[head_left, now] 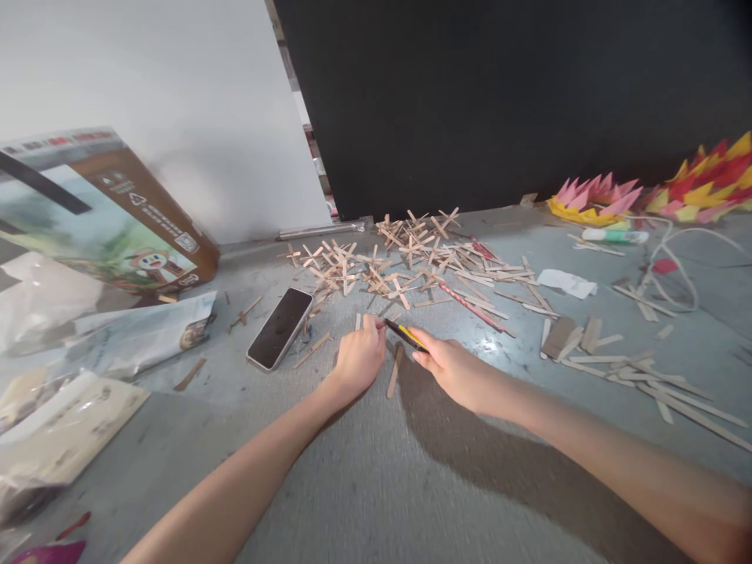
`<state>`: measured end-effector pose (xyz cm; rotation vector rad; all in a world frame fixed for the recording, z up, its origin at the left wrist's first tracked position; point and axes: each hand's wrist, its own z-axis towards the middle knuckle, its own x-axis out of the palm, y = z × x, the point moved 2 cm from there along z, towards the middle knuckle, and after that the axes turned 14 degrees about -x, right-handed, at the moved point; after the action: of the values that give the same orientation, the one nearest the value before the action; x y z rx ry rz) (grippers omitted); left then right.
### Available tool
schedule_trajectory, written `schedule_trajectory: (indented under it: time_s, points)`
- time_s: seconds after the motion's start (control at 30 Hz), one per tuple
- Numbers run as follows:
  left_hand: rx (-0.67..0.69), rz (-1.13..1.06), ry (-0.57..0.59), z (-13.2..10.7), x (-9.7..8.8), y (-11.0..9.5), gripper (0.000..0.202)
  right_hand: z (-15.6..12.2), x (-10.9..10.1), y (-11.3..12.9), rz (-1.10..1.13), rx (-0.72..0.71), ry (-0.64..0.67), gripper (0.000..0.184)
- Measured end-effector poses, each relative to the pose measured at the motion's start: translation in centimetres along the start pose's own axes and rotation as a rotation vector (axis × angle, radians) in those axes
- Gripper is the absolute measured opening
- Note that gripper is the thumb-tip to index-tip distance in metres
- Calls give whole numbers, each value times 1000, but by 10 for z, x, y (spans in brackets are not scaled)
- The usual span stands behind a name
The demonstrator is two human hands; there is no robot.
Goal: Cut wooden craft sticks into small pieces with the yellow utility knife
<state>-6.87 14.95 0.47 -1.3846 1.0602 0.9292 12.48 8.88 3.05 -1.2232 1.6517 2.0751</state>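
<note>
My right hand (pixel 450 368) is wrapped round a slim black-and-yellow utility knife (pixel 411 337), its tip pointing left. At that tip, the closed fingers of my left hand (pixel 361 356) are pinched together low over the table. What they pinch is too small and too covered to make out; the pale end of a wooden stick (pixel 358 320) shows just beyond the knuckles. Between the hands a single flat wooden stick (pixel 395 372) lies on the grey table (pixel 352 486). Beyond them spreads a pile of small wooden sticks joined as crosses (pixel 399 291).
A smartphone (pixel 280 327) lies left of my left hand. Loose sticks (pixel 634 376), a patterned red straw (pixel 475 308), a glue stick (pixel 614 236) and a cable are to the right. Folded-paper pieces (pixel 596 200) stand far right. A brown printed bag (pixel 158 211) and plastic packets fill the left.
</note>
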Motion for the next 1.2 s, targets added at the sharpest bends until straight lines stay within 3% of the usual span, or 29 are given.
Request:
schedule_trajectory:
  time_s: [0.1, 0.27, 0.47, 0.63, 0.97, 1.2]
  points:
    - [-15, -6, 11, 1, -1, 0, 24, -1, 0, 1, 3, 5, -32, 49]
    - [5, -5, 6, 1, -2, 0, 23, -6, 1, 5, -13, -43, -59, 57]
    - [21, 17, 6, 0, -1, 0, 24, -6, 13, 1, -176, -113, -139, 53]
    - [36, 34, 28, 0, -3, -1, 25, 2, 18, 2, -316, -148, -97, 53]
    - [57, 62, 33, 0, -1, -2, 27, -5, 23, 11, -389, -95, -17, 57]
    - [28, 58, 32, -2, -7, -6, 26, -2, 20, 10, -390, -96, -42, 56]
